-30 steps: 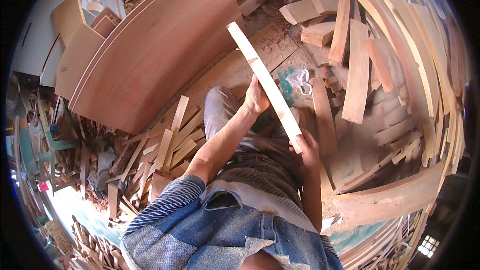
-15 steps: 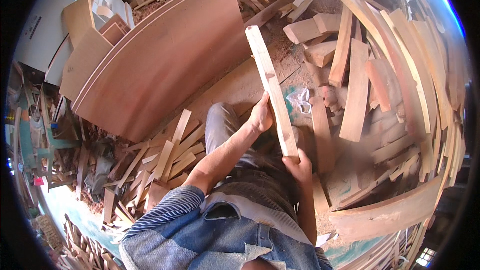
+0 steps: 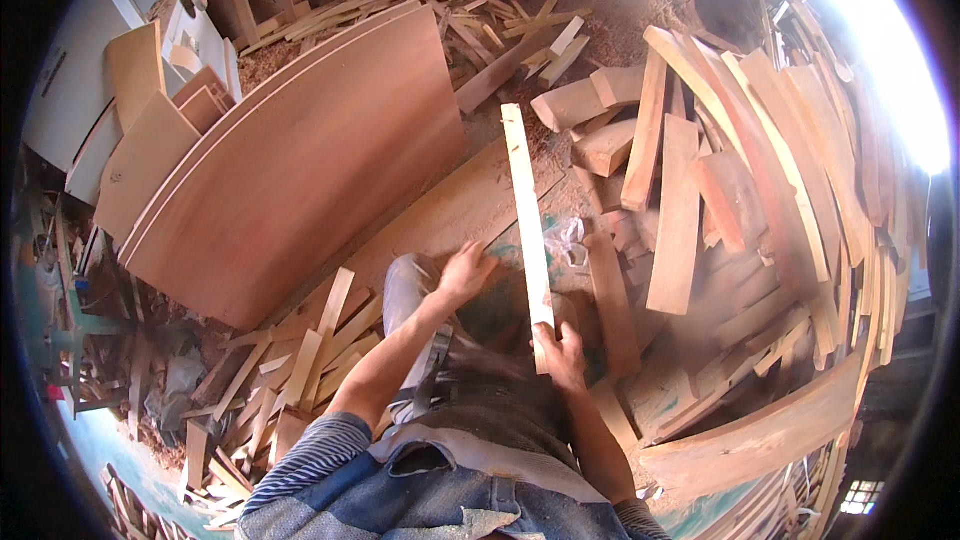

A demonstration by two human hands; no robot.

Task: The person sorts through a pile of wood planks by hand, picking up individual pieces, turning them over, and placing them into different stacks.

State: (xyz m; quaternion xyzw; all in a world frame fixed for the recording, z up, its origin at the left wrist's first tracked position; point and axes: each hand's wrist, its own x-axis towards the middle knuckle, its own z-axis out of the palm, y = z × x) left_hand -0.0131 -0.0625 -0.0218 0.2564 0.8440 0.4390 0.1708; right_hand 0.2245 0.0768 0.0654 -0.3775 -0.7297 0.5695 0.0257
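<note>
A long, pale wooden strip (image 3: 528, 220) points away from me, its near end close to my body. My right hand (image 3: 563, 355) is closed around the strip near that end and bears it alone. To the left of the strip, clear of it, my left hand (image 3: 467, 274) hangs above my knee with its fingers loosely apart and nothing in them. Below the strip's middle lies a crumpled piece of clear plastic (image 3: 568, 242).
Large reddish-brown curved panels (image 3: 310, 160) lean at the left. Thick cut timber blocks (image 3: 673, 220) and long curved planks (image 3: 790, 170) crowd the right. Offcuts (image 3: 310, 360) pile up by my left arm. A large curved board (image 3: 750, 440) lies at the lower right.
My left hand has let go of the strip and drawn back to the left. The strip, still in my right hand, now stands more upright in view and nearer to me.
</note>
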